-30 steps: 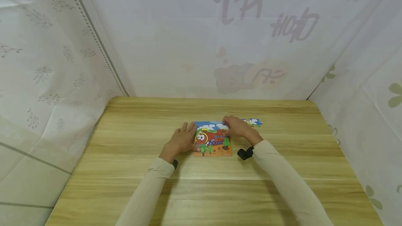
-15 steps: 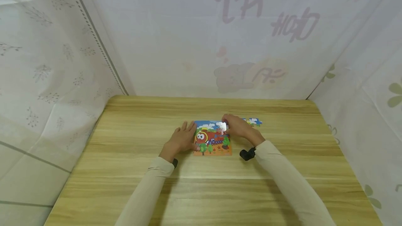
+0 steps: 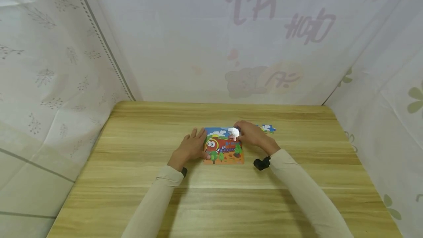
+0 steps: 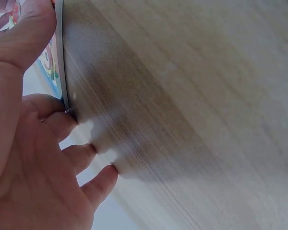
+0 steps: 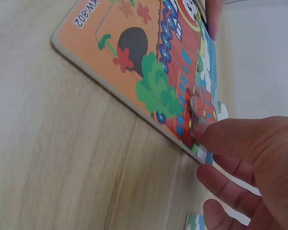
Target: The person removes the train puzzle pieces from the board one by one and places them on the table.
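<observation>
A square jigsaw puzzle board (image 3: pixel 229 159) with a red cartoon train lies on the table. My left hand (image 3: pixel 188 149) rests at its left side, thumb on the lower left corner and fingers spread along the edge. In the left wrist view, fingertips of the left hand (image 4: pixel 53 163) touch the board's rim and the tabletop. My right hand (image 3: pixel 252 134) pinches a puzzle piece (image 3: pixel 234 133) at the board's upper right, where it catches the light. The right wrist view has this red puzzle piece (image 5: pixel 209 103) tilted above the board, partly behind the thumb.
Loose puzzle pieces (image 3: pixel 268 128) with blue sky and clouds lie just right of the board, partly hidden by the right hand. A wood-grain table (image 3: pixel 211 208) bears everything. Patterned cloth walls (image 3: pixel 185 47) enclose its back and sides.
The piece under my right hand has tilted and now shines with reflected light. The right wrist has shifted slightly rightward. My left hand and the board stay in place.
</observation>
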`<state>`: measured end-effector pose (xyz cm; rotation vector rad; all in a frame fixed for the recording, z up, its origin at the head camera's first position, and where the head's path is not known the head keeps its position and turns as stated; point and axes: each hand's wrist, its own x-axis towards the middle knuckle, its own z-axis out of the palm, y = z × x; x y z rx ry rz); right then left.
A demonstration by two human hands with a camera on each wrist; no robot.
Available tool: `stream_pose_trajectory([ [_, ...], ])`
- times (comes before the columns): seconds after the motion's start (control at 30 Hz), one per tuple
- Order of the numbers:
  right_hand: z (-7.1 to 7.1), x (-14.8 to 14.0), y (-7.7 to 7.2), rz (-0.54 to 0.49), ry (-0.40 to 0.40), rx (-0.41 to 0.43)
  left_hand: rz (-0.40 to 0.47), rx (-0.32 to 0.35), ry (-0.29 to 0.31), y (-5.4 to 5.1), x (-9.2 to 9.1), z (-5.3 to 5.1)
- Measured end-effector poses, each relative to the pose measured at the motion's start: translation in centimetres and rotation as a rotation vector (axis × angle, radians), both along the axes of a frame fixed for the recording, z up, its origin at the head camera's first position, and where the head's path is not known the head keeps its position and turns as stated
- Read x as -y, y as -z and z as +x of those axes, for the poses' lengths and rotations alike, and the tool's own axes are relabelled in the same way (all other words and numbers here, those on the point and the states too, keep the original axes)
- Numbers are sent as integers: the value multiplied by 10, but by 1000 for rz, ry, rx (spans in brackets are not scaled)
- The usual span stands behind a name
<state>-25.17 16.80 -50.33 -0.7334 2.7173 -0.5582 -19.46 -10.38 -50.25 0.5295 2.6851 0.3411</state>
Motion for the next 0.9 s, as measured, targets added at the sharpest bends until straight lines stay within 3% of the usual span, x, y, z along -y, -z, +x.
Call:
stream_pose_trajectory([
  [0.3,-5,-28,1,-51,11,-42,-12,-3,2,3,0,-2],
  [0.7,-9,-71,-8,-34,105,-31,-3,10,-10,0,-1,0],
  [0.9,-11,-88,-4,-35,115,-30,11,2,-7,0,-1,0],
])
